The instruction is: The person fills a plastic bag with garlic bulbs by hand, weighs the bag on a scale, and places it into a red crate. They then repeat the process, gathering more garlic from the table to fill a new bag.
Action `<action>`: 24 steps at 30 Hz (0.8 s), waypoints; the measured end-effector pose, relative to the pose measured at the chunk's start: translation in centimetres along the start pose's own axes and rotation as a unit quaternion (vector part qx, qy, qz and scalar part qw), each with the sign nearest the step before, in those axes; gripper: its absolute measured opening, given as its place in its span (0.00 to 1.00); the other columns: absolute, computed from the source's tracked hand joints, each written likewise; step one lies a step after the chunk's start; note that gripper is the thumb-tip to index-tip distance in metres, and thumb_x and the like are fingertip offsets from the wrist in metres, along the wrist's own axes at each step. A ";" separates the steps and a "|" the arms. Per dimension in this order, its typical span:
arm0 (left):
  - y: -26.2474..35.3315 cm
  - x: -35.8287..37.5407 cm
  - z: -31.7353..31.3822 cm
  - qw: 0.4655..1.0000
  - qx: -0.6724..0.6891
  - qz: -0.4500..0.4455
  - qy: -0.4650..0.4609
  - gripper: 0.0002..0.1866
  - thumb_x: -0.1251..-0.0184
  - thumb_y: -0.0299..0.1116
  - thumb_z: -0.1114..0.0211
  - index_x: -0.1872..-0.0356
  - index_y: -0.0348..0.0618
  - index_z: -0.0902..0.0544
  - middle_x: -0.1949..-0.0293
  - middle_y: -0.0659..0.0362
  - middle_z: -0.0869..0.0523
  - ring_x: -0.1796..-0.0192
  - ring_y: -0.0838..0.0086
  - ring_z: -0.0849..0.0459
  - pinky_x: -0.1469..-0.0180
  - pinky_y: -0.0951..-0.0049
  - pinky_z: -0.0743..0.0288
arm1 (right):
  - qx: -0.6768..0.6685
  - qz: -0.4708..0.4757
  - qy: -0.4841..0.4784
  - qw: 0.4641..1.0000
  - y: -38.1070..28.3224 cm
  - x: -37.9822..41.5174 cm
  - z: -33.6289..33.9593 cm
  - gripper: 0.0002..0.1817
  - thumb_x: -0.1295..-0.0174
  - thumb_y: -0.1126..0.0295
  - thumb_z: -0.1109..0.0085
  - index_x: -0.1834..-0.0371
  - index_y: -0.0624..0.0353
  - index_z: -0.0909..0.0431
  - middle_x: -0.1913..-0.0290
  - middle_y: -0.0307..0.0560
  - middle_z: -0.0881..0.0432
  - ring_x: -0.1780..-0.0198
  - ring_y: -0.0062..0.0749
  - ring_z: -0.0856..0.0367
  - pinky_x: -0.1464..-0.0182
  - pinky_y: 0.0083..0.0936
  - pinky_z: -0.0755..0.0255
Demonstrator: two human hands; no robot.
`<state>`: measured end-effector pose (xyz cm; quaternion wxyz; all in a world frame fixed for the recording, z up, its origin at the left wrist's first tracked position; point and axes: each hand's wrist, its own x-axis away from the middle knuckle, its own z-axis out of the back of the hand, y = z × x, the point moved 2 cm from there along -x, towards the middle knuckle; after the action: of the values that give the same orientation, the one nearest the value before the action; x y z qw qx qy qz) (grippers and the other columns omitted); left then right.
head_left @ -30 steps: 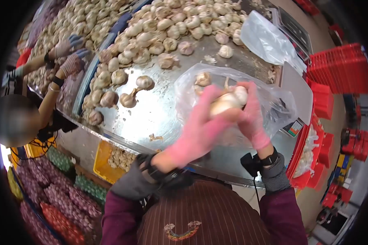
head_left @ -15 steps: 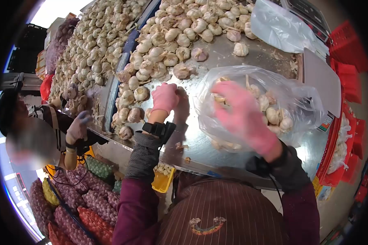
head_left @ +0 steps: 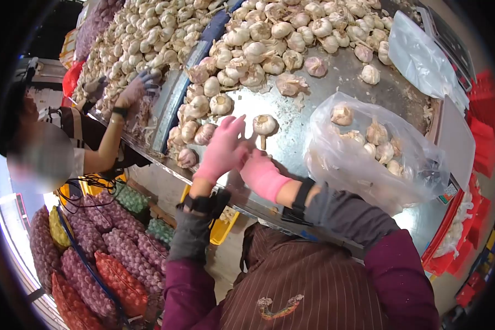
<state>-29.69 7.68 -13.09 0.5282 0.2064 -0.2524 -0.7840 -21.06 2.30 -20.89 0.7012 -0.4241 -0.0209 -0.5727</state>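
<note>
Head view: both hands off bag [head_left: 368, 159] now, meeting mid-frame by loose garlic bulb [head_left: 264, 125]. Left hand [head_left: 221, 149] fingers spread, empty; right hand [head_left: 261, 173] grip unclear. Looks like next bulb pickup.

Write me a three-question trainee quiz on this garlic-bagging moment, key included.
1. True or false: the left hand and the right hand, both in pink gloves, are inside the plastic bag.
2. What lies on the metal table just beyond the fingertips of both hands?
A. a garlic bulb
B. a knife
C. a roll of tape
3. Fill in: the co-worker's gloved hand at the left rests on the pile of ____.

Key
1. False. Both hands are outside the bag, close together on the table to its left; the bag holds several bulbs.
2. A
3. garlic
</note>
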 end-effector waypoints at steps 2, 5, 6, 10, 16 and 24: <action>-0.6 -2.0 -4.4 0.994 -0.069 -0.072 -0.039 0.21 0.49 0.26 0.36 0.49 0.46 0.21 0.47 0.49 0.24 0.48 0.54 0.23 0.49 0.61 0.24 | 0.004 0.108 0.047 0.993 2.0 3.9 1.3 0.23 0.42 0.71 0.43 0.43 0.54 0.33 0.47 0.57 0.28 0.49 0.54 0.24 0.50 0.44 0.24; 0.9 -5.1 -7.0 0.964 -0.181 -0.056 -0.188 0.22 0.50 0.28 0.35 0.49 0.48 0.23 0.51 0.47 0.22 0.52 0.52 0.21 0.51 0.60 0.23 | -0.099 0.226 0.103 0.964 4.0 9.4 5.7 0.22 0.42 0.72 0.41 0.43 0.55 0.32 0.49 0.55 0.26 0.54 0.51 0.22 0.54 0.41 0.23; 1.5 -5.3 -6.5 0.965 -0.176 -0.057 -0.185 0.22 0.50 0.28 0.35 0.49 0.48 0.23 0.51 0.47 0.22 0.52 0.52 0.21 0.51 0.60 0.23 | -0.206 0.230 0.115 0.944 4.5 10.9 7.3 0.23 0.43 0.72 0.39 0.43 0.56 0.31 0.51 0.54 0.25 0.57 0.49 0.21 0.57 0.38 0.22; 3.5 -3.1 -2.4 0.841 0.463 0.177 -0.218 0.15 0.41 0.28 0.34 0.55 0.41 0.27 0.64 0.56 0.17 0.62 0.77 0.17 0.65 0.76 0.23 | -0.670 -0.004 -0.104 0.735 5.5 14.7 10.5 0.24 0.43 0.60 0.37 0.44 0.56 0.29 0.53 0.49 0.23 0.60 0.41 0.20 0.64 0.28 0.23; 8.3 5.6 -0.3 0.461 0.862 0.195 -0.072 0.26 0.33 0.32 0.42 0.36 0.41 0.37 0.48 0.43 0.24 0.51 0.59 0.19 0.50 0.61 0.21 | -0.873 0.071 -0.175 0.450 2.9 15.1 10.1 0.31 0.36 0.43 0.53 0.43 0.59 0.31 0.57 0.46 0.21 0.67 0.30 0.22 0.69 0.17 0.29; 11.6 9.1 4.8 0.847 0.516 0.130 0.003 0.29 0.41 0.37 0.31 0.41 0.34 0.27 0.44 0.53 0.27 0.49 0.72 0.25 0.47 0.74 0.31 | -0.258 0.283 0.163 0.909 1.1 18.0 15.1 0.33 0.56 0.75 0.33 0.42 0.66 0.29 0.56 0.48 0.21 0.62 0.34 0.19 0.54 0.26 0.25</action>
<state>-27.35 -3.65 -2.73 0.4435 0.4169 -0.6430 -0.4648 -7.06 -2.52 -2.59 0.6936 -0.4793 0.3632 -0.3966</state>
